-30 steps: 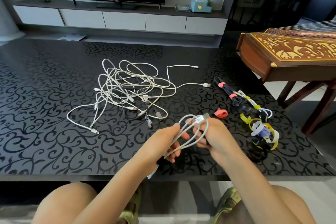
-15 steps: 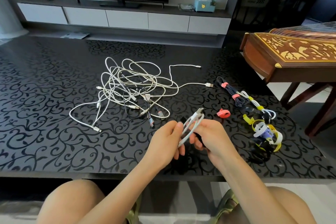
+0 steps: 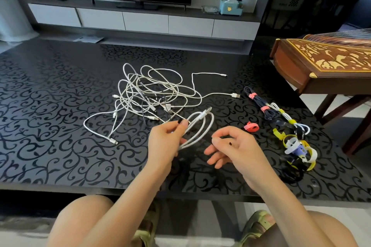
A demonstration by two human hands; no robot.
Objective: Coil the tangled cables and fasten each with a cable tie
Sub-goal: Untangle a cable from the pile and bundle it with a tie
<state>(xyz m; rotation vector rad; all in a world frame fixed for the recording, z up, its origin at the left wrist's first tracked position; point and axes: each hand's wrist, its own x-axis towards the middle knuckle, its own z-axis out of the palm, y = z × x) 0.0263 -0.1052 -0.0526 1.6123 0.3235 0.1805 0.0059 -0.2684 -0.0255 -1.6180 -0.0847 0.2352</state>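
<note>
Left hand [image 3: 166,142] pinched the coil [image 3: 202,114]; right hand [image 3: 234,146] hung loose, empty. Loops wanted holding tight while fetching the tie [image 3: 251,127] (just right of coil).

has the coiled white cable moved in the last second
Yes: the coiled white cable went left, farther from the red cable tie, with the left hand.

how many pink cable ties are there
3. Two wrap the dark bundled cable, an upper tie and a lower tie; a loose tie lies on the table. The tie pile may hide others.
</note>
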